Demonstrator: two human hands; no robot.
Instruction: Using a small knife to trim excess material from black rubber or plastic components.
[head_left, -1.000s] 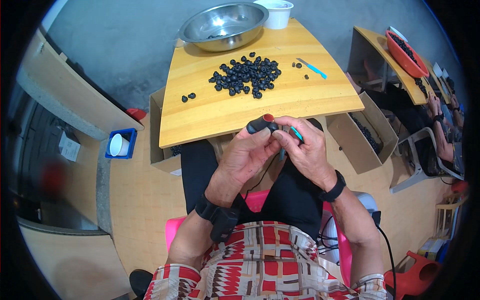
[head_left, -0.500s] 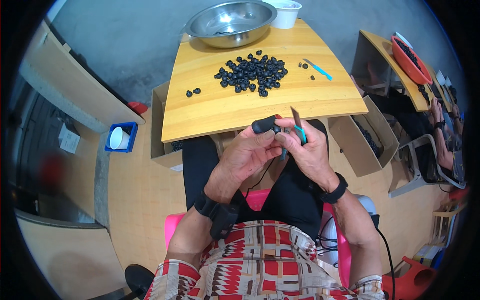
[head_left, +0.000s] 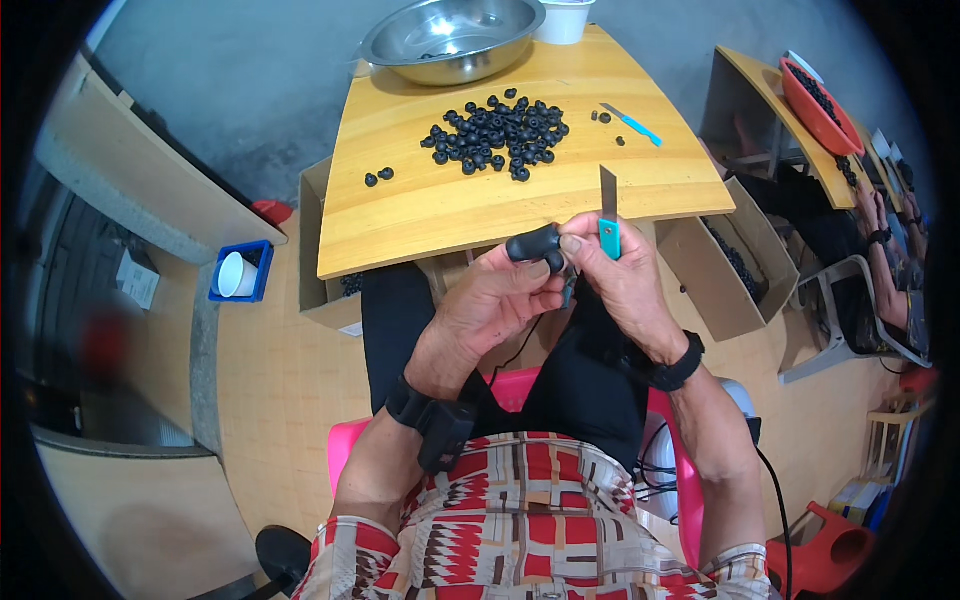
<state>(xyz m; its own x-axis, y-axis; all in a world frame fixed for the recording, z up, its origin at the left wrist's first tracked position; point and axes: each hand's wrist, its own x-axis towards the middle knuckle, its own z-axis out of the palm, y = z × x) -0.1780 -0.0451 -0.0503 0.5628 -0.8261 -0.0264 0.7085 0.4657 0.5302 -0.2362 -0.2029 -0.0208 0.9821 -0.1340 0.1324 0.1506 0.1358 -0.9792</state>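
Just off the table's near edge, my left hand (head_left: 505,295) pinches a small black rounded part (head_left: 553,262) between its fingers. A black sleeve (head_left: 534,243) covers its index finger. My right hand (head_left: 625,285) is closed round a small knife (head_left: 610,236) with a teal handle, its blade pointing away from me. The right thumb and fingertips meet the left fingers at the black part. A bluish piece (head_left: 568,293) shows below the fingers; I cannot make out what it is. Beyond the hands, a pile of similar black parts (head_left: 495,135) lies on the wooden table (head_left: 430,225).
A steel basin (head_left: 455,65) and a white tub (head_left: 565,22) stand at the table's far side. Another blue-handled knife (head_left: 636,127) lies at right. Cardboard boxes (head_left: 715,290) flank the table below. At far right, another person's arm (head_left: 880,250) is near a red basin (head_left: 820,105).
The knife in my right hand has turned more upright, showing its blade's flat side. My left hand keeps its pinch on the black part. The whole view has shifted slightly.
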